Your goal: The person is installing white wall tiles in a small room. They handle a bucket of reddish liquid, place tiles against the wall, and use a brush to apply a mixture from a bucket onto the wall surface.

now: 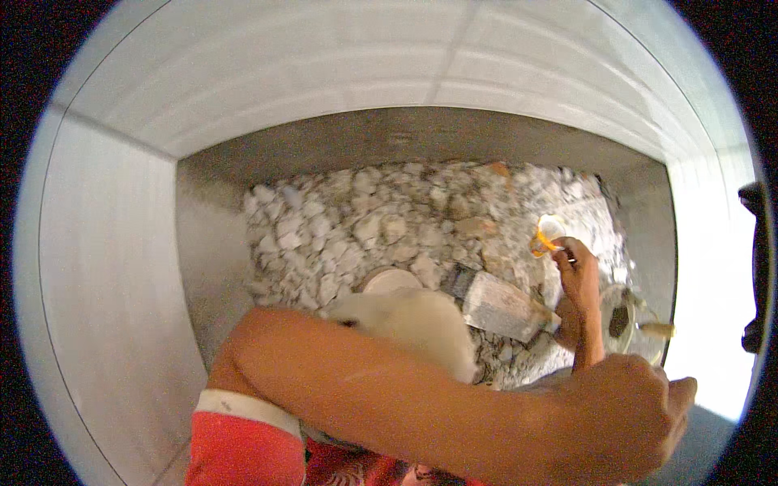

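Head view: your left forearm crossed low through the near field, running left to right, and your left hand [640, 409] sat at the near right edge, curled into a loose fist; whether it gripped anything could not be told. Your right hand [577, 275] reached farther out on the right, fingers pinched narrow on a small orange-rimmed translucent plastic cup [549, 231], held just above the rubble. The grey-walled concrete trough [211, 267] was filled with a bed of pale broken stone pieces [365, 223]. A clear plastic bottle with a dark cap [498, 304] lay tilted on the stones, just beside your right wrist. A round pale lid-like disc [391, 280] showed near the middle, partly hidden by a cream-coloured rounded object [421, 324] close under the camera. White tiled wall [324, 73] stood at the far side. A red sleeve with a white cuff [243, 437] was at the near left.
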Tool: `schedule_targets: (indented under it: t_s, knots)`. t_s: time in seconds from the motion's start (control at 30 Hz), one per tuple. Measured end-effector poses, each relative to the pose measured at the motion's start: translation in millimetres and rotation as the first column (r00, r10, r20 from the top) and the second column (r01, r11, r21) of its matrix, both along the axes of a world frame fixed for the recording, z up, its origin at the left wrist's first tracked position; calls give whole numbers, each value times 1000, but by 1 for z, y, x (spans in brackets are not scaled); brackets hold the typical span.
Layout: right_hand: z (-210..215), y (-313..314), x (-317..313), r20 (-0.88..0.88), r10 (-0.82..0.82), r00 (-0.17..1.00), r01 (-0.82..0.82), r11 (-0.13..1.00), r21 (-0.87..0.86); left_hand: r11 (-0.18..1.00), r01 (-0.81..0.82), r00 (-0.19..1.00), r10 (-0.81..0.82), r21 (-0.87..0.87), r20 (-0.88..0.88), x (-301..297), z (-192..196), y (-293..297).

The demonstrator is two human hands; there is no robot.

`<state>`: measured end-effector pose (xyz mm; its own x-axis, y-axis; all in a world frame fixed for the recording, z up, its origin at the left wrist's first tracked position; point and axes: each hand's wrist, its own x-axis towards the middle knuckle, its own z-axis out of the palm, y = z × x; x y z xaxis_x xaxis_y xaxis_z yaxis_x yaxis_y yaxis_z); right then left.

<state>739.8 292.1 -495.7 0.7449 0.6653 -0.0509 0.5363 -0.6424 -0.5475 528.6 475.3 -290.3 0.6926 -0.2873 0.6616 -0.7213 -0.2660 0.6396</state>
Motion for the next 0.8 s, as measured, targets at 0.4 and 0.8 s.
schedule_targets:
  t_s: [0.4, 0.8]
  knots:
    - [111, -168, -52, -149, -487, 861, 509, 818, 267, 734, 212, 977, -145, 645, -155, 26, -20, -34]
    - [161, -356, -101, 9, -893, 450, 735, 376, 565, 503, 551, 829, -242, 666, -504, 56, -28, -72]
